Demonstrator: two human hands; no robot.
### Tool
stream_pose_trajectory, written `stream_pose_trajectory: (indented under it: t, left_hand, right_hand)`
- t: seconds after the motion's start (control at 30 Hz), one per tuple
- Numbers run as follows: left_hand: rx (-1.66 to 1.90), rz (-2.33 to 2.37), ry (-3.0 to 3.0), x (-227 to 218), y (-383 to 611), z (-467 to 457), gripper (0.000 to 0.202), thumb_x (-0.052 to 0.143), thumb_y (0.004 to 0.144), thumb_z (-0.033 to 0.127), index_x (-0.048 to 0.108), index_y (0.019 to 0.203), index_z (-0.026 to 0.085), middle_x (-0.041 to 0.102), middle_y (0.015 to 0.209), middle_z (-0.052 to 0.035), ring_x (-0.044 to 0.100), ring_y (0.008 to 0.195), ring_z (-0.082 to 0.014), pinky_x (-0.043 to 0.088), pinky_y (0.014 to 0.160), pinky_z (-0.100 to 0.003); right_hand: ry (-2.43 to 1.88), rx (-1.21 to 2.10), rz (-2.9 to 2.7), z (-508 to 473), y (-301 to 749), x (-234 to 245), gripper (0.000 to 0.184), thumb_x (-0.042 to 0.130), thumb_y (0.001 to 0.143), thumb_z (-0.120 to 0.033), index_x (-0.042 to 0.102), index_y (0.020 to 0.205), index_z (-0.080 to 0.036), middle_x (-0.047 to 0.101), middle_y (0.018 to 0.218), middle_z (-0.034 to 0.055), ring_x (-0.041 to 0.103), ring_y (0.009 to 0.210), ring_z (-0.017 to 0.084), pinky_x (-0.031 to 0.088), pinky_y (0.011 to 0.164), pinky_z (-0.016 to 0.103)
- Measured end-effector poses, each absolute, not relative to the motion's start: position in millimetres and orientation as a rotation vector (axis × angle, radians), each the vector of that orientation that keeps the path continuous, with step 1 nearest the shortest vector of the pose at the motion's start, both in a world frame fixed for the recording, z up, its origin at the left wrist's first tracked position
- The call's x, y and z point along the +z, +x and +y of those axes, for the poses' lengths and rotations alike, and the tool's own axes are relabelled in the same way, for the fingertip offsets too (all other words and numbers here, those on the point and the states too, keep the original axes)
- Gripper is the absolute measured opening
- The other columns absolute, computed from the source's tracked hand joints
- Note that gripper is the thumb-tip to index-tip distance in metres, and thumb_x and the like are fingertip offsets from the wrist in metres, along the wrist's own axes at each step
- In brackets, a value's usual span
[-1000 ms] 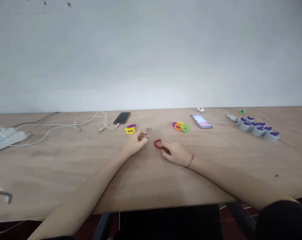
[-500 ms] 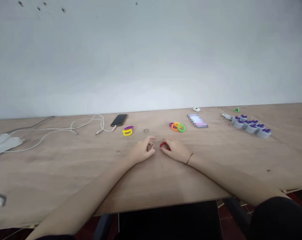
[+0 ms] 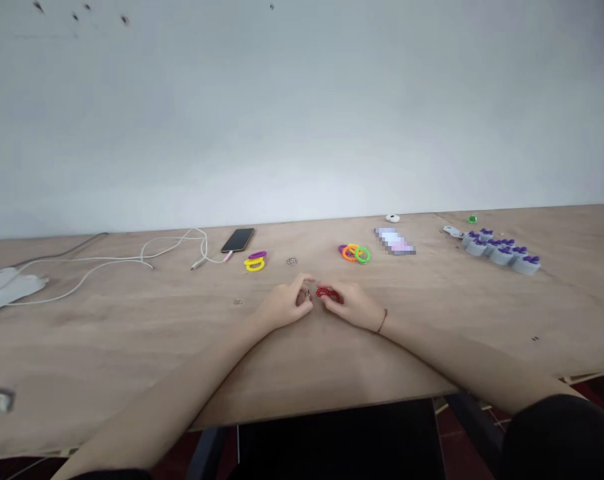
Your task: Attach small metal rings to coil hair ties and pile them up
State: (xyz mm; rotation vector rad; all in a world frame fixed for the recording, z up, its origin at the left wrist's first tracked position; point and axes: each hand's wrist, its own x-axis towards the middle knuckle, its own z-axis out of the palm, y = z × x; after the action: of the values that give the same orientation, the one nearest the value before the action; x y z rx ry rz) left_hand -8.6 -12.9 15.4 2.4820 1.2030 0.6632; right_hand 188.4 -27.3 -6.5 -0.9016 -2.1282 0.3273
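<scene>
**Plywood table (image 3: 132,333): left hand (image 3: 283,308) and right hand (image 3: 356,305) meet mid-surface**

Forearms lie across it from the near edge, angled inward. Left hand curled, fingers narrow, pinching small metal ring (image 3: 307,293). Right hand knuckles up, fingers closed on red coil ring (image 3: 326,293), just beside the metal one, low over the wood. Behind, apart from the hands: phone (image 3: 239,239), yellow and purple coils (image 3: 255,261), orange-green coils (image 3: 355,253), spare metal ring (image 3: 292,261).

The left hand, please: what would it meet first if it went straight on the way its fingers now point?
Most likely the red coil ring pinched by the right hand; the left hand points rightward at it, almost touching, though depth is unclear.
</scene>
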Motion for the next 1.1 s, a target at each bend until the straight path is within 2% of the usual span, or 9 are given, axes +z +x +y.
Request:
stream_pose_trajectory:
  t: [0.3, 0.8, 1.1]
  left_hand:
    - [0.583, 1.193, 2.608, 17.7, -4.7, -18.8, 0.044, 0.048, 0.073, 0.023, 0.042, 0.117, 0.023, 0.06, 0.069, 0.0031, 0.057, 0.061, -0.0157, 0.04, 0.058, -0.025]
    - [0.632, 1.18, 2.605, 17.1, -3.0, -21.0, 0.045, 0.05, 0.073, 0.023, 0.042, 0.117, 0.022, 0.058, 0.065, 0.0041, 0.056, 0.057, -0.0149, 0.039, 0.057, -0.024]
    - [0.587, 1.194, 2.651, 19.1, -1.6, -22.2, 0.044, 0.048, 0.073, 0.021, 0.04, 0.117, 0.021, 0.058, 0.066, 0.0043, 0.057, 0.059, -0.0142, 0.04, 0.058, -0.024]
  right_hand:
    - [-0.821, 0.414, -2.129, -33.5, 184.9, -3.3, 0.023, 0.042, 0.087, -0.018, 0.056, 0.106, -0.018, 0.065, 0.095, 0.0046, 0.057, 0.074, 0.013, 0.044, 0.069, 0.025]
    - [-0.781, 0.544, -2.12, -32.1, 186.5, -1.0, 0.024, 0.042, 0.088, -0.019, 0.058, 0.106, -0.018, 0.065, 0.099, 0.0045, 0.059, 0.085, 0.015, 0.045, 0.076, 0.028]
    - [-0.792, 0.574, -2.119, -30.9, 187.3, -1.4, 0.026, 0.042, 0.087, -0.019, 0.06, 0.106, -0.02, 0.066, 0.098, 0.004, 0.059, 0.081, 0.015, 0.045, 0.075, 0.028]
